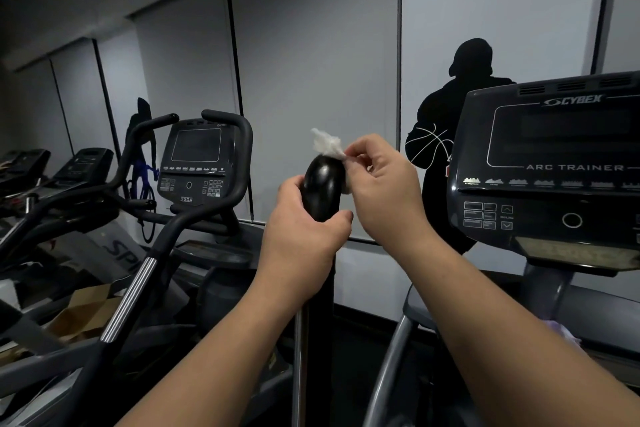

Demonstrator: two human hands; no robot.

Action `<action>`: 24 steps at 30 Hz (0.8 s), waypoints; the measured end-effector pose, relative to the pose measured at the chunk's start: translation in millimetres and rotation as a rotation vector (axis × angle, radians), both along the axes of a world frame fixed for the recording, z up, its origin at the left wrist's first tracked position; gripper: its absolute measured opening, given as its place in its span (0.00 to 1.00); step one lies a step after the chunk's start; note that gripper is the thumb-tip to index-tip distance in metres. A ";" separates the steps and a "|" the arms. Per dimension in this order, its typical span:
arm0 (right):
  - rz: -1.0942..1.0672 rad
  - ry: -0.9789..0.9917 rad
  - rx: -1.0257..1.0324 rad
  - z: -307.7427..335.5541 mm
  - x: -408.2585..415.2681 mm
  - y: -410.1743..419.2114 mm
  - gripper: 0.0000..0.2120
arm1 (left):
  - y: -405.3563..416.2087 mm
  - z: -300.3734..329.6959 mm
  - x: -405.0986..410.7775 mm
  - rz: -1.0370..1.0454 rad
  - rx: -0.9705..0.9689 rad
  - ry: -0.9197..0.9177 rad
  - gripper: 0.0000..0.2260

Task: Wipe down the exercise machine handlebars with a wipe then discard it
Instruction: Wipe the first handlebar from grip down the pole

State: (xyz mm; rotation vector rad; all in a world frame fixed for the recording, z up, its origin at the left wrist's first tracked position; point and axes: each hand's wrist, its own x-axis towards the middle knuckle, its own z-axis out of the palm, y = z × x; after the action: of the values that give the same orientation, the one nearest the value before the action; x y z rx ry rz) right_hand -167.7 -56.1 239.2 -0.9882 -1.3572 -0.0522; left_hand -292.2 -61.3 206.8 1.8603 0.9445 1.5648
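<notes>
The left hand [304,232] grips the shiny black rounded handlebar [322,191] while the right hand [377,184] pinches a crumpled white wipe [327,146] on its tip, so I think wiping has begun and rubbing downward comes next.

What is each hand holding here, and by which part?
The left hand grips the black handlebar just below its rounded tip. The right hand pinches the white wipe by its lower edge, against the tip.
</notes>
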 end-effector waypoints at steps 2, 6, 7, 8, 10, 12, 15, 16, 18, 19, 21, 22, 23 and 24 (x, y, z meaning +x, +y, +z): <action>0.038 0.085 -0.022 -0.9 0.4 1.5 0.07 | 0.3 -0.9 -0.2 0.001 0.009 -0.002 0.18; 0.058 0.115 0.006 -3.9 -4.6 -2.3 0.11 | 1.9 -1.9 0.9 -0.010 0.003 -0.028 0.19; 0.087 0.158 -0.016 -4.1 -4.4 -2.0 0.12 | 1.7 -1.8 1.1 -0.002 0.010 -0.022 0.19; 0.103 0.198 -0.043 -4.8 -3.4 -0.5 0.13 | 1.7 -1.4 1.2 0.005 0.016 -0.018 0.19; 0.110 0.243 -0.073 -7.8 -4.2 -0.3 0.14 | 1.3 -1.7 1.3 0.000 0.014 -0.028 0.18; 0.126 0.269 -0.064 -11.8 -7.1 -3.5 0.13 | 2.0 -1.8 1.7 -0.010 0.008 -0.047 0.18; 0.156 0.325 -0.092 -17.4 -8.8 0.6 0.10 | 0.9 -1.5 2.6 -0.013 0.016 -0.059 0.16; 0.163 0.348 -0.116 -18.6 -8.8 3.4 0.10 | 0.5 -1.4 2.8 -0.014 0.021 -0.062 0.16; 0.205 0.409 -0.148 -20.9 -9.4 5.6 0.09 | -0.3 -1.5 2.7 -0.019 0.023 -0.059 0.16; 0.249 0.449 -0.147 -20.4 -9.8 5.1 0.08 | -0.8 -1.1 2.2 -0.021 0.026 -0.057 0.16; 0.340 0.550 -0.118 -16.6 -9.8 4.7 0.09 | -1.9 -0.6 1.1 -0.029 0.032 -0.056 0.15; 0.365 0.599 -0.101 -14.5 -9.1 5.8 0.09 | -2.4 -0.3 1.2 -0.032 0.036 -0.050 0.15; 0.380 0.635 -0.095 -13.3 -8.9 6.9 0.09 | -2.7 0.0 1.4 -0.034 0.038 -0.042 0.15; 0.394 0.655 -0.107 -13.6 -8.7 8.8 0.08 | -3.0 0.1 1.5 -0.032 0.037 -0.038 0.15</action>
State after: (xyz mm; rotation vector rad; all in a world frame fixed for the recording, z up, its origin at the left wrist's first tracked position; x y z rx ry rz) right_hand -176.4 -47.3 225.7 -0.7154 -0.9242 0.5984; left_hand -290.6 -64.3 207.0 1.8548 0.8700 1.6031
